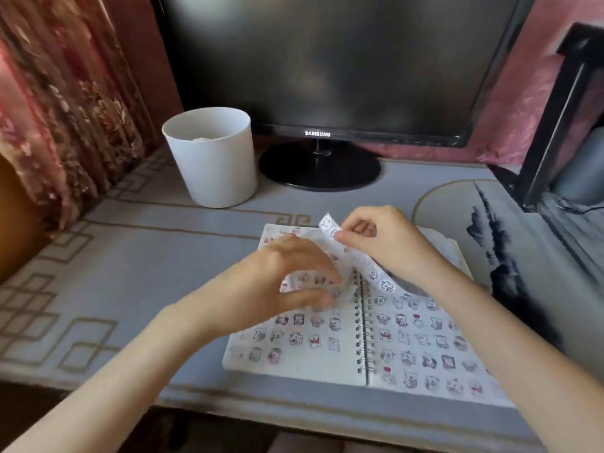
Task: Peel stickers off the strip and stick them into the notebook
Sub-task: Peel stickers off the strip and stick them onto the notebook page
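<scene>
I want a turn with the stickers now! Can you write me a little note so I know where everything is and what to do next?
Right hand: fingers pinch the sticker strip near its top, holding it up over the notebook.
Left hand: spread over the left page, fingers at the strip's lower part; blurred, so whether it holds a sticker is unclear.
Spiral notebook: open flat on the desk mat, in front of the Samsung monitor and white bin.
Done: both pages already carry rows of stickers.
Left: round stickers remain on the strip; peel them and press them into free spots.
</scene>
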